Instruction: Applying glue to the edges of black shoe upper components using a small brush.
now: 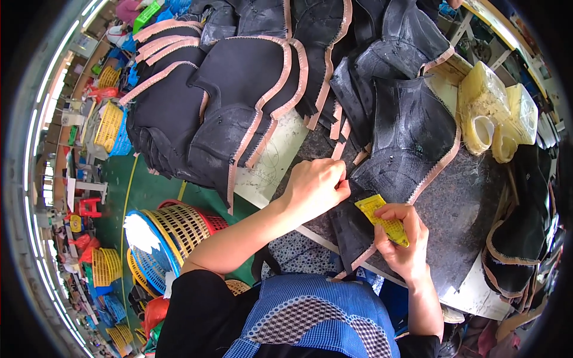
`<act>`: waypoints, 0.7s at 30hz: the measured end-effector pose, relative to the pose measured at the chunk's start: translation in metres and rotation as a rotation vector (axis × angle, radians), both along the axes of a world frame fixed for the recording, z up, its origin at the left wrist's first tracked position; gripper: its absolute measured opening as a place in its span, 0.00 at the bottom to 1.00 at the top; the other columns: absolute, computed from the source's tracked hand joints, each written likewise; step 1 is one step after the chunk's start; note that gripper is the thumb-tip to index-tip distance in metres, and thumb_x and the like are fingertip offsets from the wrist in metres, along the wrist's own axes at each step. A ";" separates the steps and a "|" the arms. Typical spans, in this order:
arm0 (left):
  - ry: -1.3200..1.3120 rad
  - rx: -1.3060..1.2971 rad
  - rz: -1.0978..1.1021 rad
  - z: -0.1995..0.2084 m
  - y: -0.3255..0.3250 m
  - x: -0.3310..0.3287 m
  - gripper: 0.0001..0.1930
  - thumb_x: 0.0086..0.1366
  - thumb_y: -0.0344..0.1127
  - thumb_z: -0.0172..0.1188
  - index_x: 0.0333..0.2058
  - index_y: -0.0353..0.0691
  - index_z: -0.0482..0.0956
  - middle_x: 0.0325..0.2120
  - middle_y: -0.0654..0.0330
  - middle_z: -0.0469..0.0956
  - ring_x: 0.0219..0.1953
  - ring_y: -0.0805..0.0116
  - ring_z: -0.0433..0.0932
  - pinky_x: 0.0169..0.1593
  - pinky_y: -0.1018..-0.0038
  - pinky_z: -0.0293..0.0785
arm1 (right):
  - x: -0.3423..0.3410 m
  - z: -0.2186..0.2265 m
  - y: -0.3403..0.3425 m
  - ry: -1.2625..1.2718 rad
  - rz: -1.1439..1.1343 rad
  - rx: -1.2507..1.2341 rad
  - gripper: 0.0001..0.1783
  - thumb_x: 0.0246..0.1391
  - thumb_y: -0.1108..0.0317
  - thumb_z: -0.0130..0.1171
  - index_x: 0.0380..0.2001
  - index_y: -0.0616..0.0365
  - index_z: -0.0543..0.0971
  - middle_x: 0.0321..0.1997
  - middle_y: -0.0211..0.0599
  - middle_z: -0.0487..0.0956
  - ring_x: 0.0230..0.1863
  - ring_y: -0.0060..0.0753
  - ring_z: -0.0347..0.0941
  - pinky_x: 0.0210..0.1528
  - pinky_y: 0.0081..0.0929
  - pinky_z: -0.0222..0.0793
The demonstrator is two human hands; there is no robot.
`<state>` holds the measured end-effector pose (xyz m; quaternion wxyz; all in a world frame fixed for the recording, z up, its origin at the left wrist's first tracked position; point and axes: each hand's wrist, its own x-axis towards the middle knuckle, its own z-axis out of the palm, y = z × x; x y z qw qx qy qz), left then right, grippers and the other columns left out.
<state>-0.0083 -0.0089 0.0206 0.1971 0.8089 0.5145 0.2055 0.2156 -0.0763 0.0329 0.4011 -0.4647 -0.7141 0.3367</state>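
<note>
In front of me a black shaped fabric piece (406, 122) with a pink zigzag-edged strip along its side lies on the dark worktop. Its surface has whitish smears. My left hand (319, 186) is closed at the piece's left edge, thumb and forefinger against it; the fingertips are partly hidden. Between the thumb and fingers of my right hand (401, 234) is a flat yellow rectangular piece (382, 218) with a dotted texture. It tilts over the lower part of the black fabric, which hangs past the table's near edge.
Stacked black pieces (239, 77) with pink edging cover the table's left and far side. Two clear-yellowish blocky containers (486, 98) with round openings stand at the right. More black pieces (516, 238) hang at the far right. Plastic baskets (185, 230) stand on the green floor at left.
</note>
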 end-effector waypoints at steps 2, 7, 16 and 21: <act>0.043 0.002 0.021 -0.002 0.000 0.002 0.06 0.54 0.29 0.65 0.26 0.37 0.75 0.20 0.59 0.79 0.22 0.64 0.82 0.26 0.72 0.77 | 0.001 -0.001 0.000 -0.013 0.004 0.022 0.15 0.45 0.79 0.65 0.34 0.61 0.71 0.36 0.43 0.80 0.35 0.43 0.79 0.41 0.33 0.75; 0.135 0.229 0.200 -0.019 0.003 -0.029 0.06 0.56 0.23 0.61 0.30 0.37 0.73 0.18 0.59 0.79 0.20 0.70 0.80 0.24 0.73 0.77 | 0.004 -0.003 -0.001 -0.007 0.010 0.038 0.15 0.45 0.78 0.65 0.35 0.61 0.71 0.36 0.43 0.80 0.35 0.43 0.79 0.41 0.34 0.75; -0.114 -0.074 0.019 0.000 0.001 -0.005 0.08 0.55 0.27 0.67 0.31 0.36 0.77 0.19 0.61 0.78 0.22 0.71 0.81 0.28 0.76 0.78 | 0.004 -0.004 -0.001 -0.003 0.017 0.040 0.15 0.45 0.79 0.65 0.35 0.61 0.71 0.36 0.42 0.80 0.35 0.44 0.79 0.40 0.34 0.76; 0.025 0.123 0.117 -0.014 0.016 -0.036 0.07 0.57 0.26 0.64 0.32 0.38 0.74 0.19 0.61 0.80 0.20 0.70 0.80 0.26 0.74 0.78 | 0.002 -0.005 -0.004 0.003 -0.009 0.036 0.14 0.45 0.79 0.64 0.34 0.61 0.71 0.36 0.42 0.80 0.35 0.44 0.79 0.41 0.34 0.75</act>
